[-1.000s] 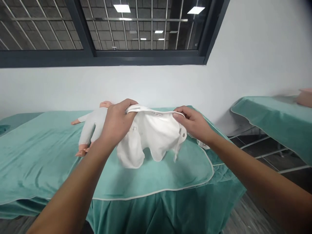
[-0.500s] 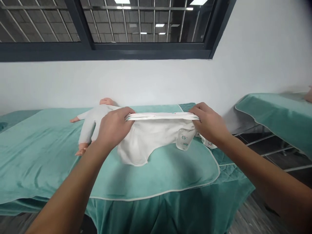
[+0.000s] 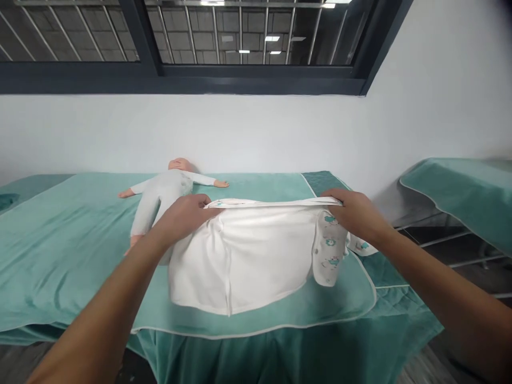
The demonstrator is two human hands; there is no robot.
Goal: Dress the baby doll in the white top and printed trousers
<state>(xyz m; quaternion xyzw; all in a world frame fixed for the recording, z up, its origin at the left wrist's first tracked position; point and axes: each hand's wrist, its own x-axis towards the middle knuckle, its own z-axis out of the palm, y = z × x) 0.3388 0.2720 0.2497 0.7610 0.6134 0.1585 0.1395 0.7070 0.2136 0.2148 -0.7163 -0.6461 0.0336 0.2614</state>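
A white baby garment (image 3: pixel 268 256) with a small teal print on one folded-out part is stretched between my hands, its top edge pulled nearly straight. My left hand (image 3: pixel 186 217) pinches the left end of that edge, and my right hand (image 3: pixel 356 216) grips the right end. The cloth hangs down over the green bed cover, its lower hem near the front. A printed sleeve-like piece (image 3: pixel 330 250) dangles by my right hand. Behind my left forearm a baby doll (image 3: pixel 166 186) in a pale suit lies on its back, arms spread.
The bed has a teal-green cover (image 3: pixel 72 240) with white piping, draping down in front. A white wall (image 3: pixel 240 130) and a dark-framed window (image 3: pixel 260 80) with bars stand behind. At right is another green-covered bed (image 3: pixel 464 186) with metal rails below.
Both hands have come lower and slightly farther apart. The garment has swung down and opened out, showing more cloth and print. More of the doll shows as the view shifted.
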